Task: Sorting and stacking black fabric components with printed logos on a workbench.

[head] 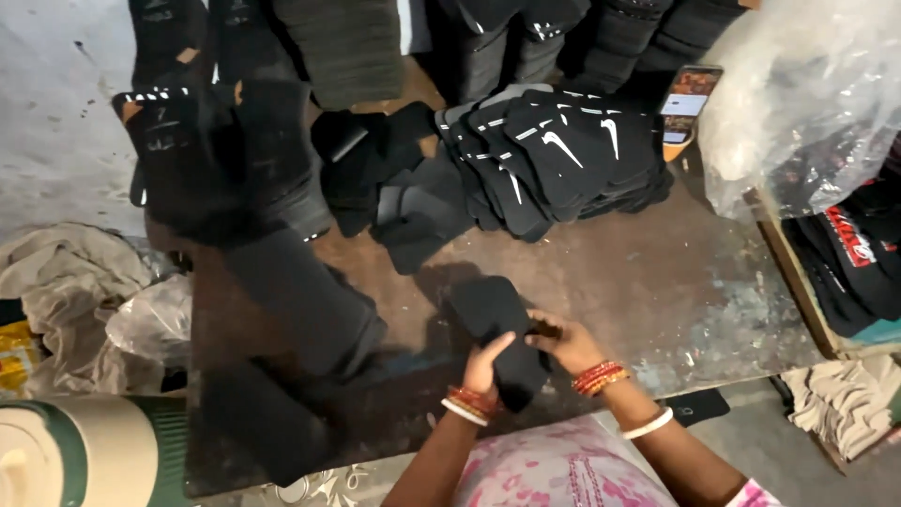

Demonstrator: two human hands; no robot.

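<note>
Nearest to us, our left hand [490, 361] and right hand [563, 345] meet over a black cloth piece [500, 330] at the near edge of the worn brown table [657, 282]. The left hand is closed round its lower part, fingers wrapped over the front and thumb behind; the right hand pinches its right edge, fingers curled in on the cloth. Both wrists carry red and white bangles. We judge the piece to be light, soft and floppy, something that folds under its own weight, not slippery and in no way fragile, so it is best taken at an edge or corner with a pinch while the other hand steadies the body, much as it is held now. It looks plain, flat and matt black, a rounded, sock-like shape with no mark showing on the side facing us, its upper end lying on the table and its lower end lifted in the hands. Just to the left lies a flattened heap of black fabric [300, 310]. Farther back a fanned stack of black pieces with white marks [554, 160] spreads across the middle of the table, loose black bits beside it. A phone [688, 99] rests near the stack's right end, next to a clear plastic bag [798, 94]. At the far edge stand more dark bundles [347, 47].
</note>
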